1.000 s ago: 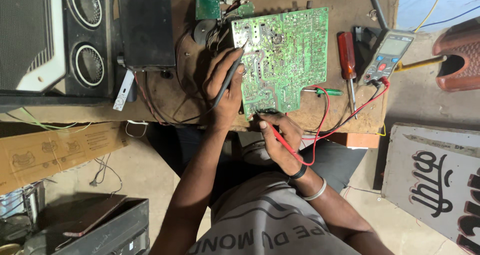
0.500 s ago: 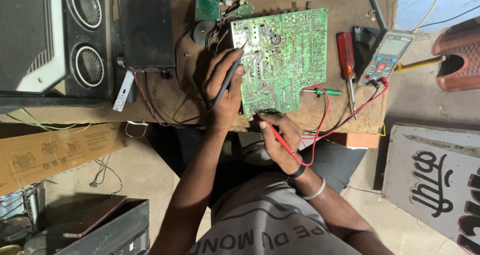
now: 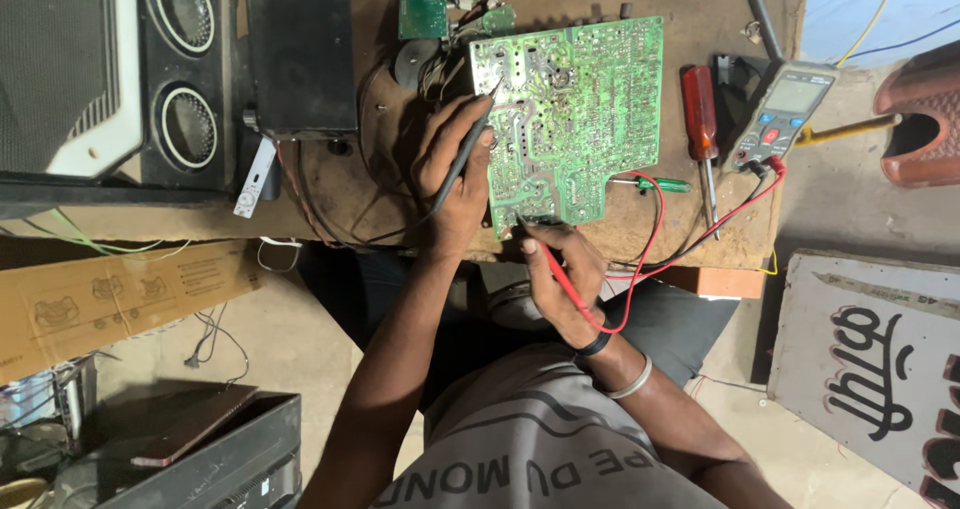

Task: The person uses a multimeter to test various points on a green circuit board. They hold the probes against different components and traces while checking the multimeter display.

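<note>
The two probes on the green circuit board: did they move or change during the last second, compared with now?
Nothing visibly changed. The left hand holds the black probe with its tip on the upper left part of the green circuit board, and the right hand holds the red probe at the board's lower edge, as before. The multimeter and the red screwdriver lie where they did.
</note>
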